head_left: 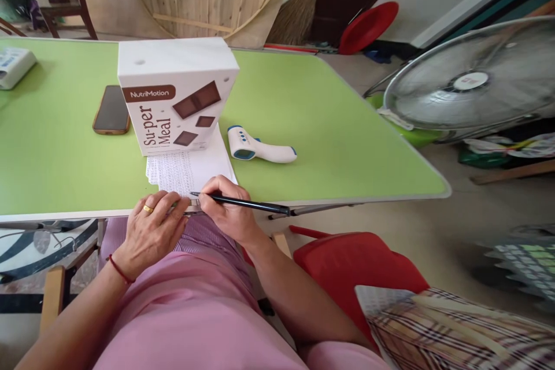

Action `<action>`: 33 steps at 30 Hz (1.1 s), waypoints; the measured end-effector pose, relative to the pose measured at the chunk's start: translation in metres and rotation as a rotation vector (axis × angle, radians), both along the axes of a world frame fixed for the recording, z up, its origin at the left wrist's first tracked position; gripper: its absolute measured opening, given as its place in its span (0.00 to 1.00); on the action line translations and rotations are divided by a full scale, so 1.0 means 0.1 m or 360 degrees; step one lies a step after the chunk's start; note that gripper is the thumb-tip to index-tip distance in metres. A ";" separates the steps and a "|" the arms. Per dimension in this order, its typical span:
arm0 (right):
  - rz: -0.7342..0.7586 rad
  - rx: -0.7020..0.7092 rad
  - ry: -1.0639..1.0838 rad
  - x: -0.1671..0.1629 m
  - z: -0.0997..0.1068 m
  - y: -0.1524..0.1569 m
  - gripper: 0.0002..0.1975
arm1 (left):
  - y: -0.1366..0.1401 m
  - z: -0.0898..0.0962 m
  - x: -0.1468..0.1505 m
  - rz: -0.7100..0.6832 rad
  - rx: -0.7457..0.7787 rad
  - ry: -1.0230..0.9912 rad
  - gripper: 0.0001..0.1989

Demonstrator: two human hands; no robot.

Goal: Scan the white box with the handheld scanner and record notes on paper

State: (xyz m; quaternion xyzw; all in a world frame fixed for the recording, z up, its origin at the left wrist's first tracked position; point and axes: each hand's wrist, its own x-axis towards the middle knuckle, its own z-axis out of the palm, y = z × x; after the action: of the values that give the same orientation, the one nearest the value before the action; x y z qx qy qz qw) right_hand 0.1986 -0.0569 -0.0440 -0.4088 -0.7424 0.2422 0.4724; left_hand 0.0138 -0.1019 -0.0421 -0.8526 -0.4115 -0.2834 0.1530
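Observation:
My right hand (pixel 229 208) is closed around a black pen (pixel 255 204), its tip pointing left just above the sheets of paper (pixel 173 170). Dense handwriting fills much of the left sheet. At the table's front edge, my left hand (pixel 156 222) lies over the near end of the sheets, fingers bent and pressed together. A small greyish thing shows by its fingertips, too hidden to name. A white NutriMotion box (pixel 177 98) stands upright on the far part of the paper. Right of it lies a white and blue infrared thermometer (pixel 260 147).
A phone (pixel 111 110) lies left of the box on the green table (pixel 321 127). At the far left is a white device (pixel 16 66). A large fan (pixel 468 81) stands to the right. Near my right arm are a red chair (pixel 355 260) and a plaid bag (pixel 451 324).

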 end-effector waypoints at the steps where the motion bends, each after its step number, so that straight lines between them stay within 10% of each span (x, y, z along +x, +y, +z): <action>1: 0.0008 0.0002 -0.0005 0.00 0.00 0.00 0.08 | 0.00 0.00 0.01 0.0009 0.0005 0.0004 0.11; 33: -0.0059 -0.0053 0.0077 0.01 0.01 0.00 0.07 | -0.09 -0.03 0.05 0.0129 -0.0127 0.0174 0.15</action>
State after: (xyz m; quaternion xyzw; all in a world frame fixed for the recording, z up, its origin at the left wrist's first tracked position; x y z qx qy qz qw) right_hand 0.1996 -0.0572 -0.0427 -0.4243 -0.7189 0.2554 0.4878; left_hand 0.0186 -0.1107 -0.0449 -0.8550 -0.4475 -0.2132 0.1525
